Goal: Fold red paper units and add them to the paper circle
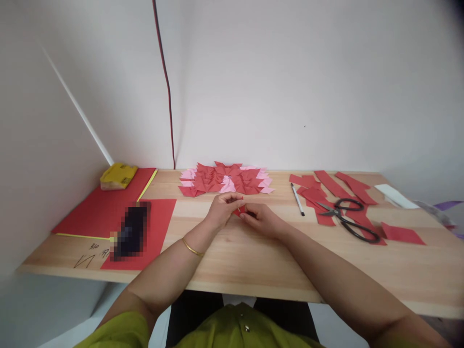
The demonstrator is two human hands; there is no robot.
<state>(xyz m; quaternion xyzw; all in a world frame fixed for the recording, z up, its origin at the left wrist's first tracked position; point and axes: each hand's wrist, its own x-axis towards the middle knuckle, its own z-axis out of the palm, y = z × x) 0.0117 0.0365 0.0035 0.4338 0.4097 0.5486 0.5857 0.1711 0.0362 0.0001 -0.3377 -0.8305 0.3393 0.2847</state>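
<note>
My left hand point(222, 211) and my right hand point(261, 220) meet above the middle of the table. Between their fingertips they pinch a small piece of red paper point(238, 210), mostly covered by the fingers. Just behind the hands lies a cluster of folded red and pink paper pieces point(226, 179), pointed at the edges, close to the wall. To the right, black-handled scissors point(339, 211) rest with their blades slightly apart on cut red paper strips point(328, 183).
A white pen point(297, 199) lies left of the strips, and a white paper strip point(396, 196) to their right. At left are red sheets point(105, 208), a yellow packet point(119, 176) and a blurred dark object point(132, 229). A dark red cable point(167, 87) hangs down the wall.
</note>
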